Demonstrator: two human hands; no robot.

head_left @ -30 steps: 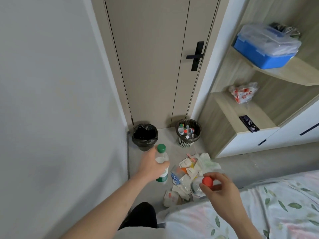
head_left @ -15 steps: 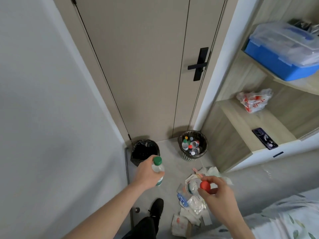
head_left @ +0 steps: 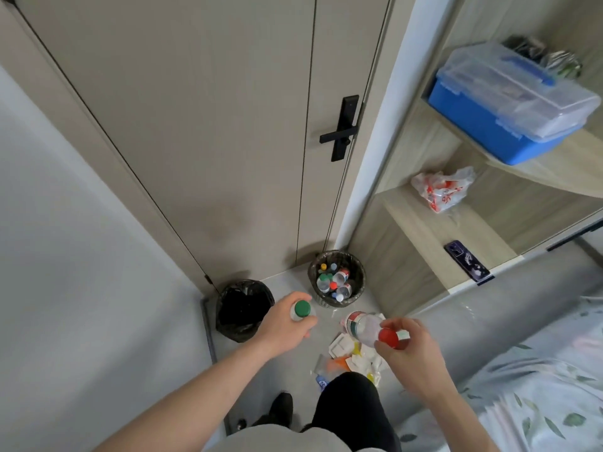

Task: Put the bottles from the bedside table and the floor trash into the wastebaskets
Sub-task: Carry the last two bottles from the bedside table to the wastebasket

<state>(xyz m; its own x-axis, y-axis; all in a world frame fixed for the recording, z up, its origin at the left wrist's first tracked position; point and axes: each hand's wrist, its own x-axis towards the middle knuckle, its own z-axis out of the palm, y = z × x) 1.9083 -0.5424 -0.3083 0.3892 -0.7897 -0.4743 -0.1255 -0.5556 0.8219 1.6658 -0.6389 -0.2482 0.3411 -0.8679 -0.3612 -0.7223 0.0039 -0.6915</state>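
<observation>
My left hand [head_left: 282,324] grips a green-capped bottle [head_left: 302,309], seen from above, between the two wastebaskets. My right hand [head_left: 412,349] holds a clear red-capped bottle [head_left: 367,326] by its neck, tilted over the floor trash [head_left: 347,357]. The mesh wastebasket [head_left: 359,272] by the door holds several bottles. A second wastebasket with a black bag [head_left: 243,308] stands to its left, its inside dark. The trash pile of wrappers and paper lies on the grey floor below my right hand.
A closed door with a black handle [head_left: 341,128] is straight ahead. Wooden shelves on the right carry a blue box [head_left: 509,106], a plastic bag [head_left: 442,189] and a phone [head_left: 467,261]. A floral bed [head_left: 538,386] fills the lower right. My leg and foot [head_left: 352,409] stand by the pile.
I have stepped closer to the door and look more steeply down. Both hands, still holding their bottles, now sit nearer the wastebaskets, and my leg covers part of the trash pile.
</observation>
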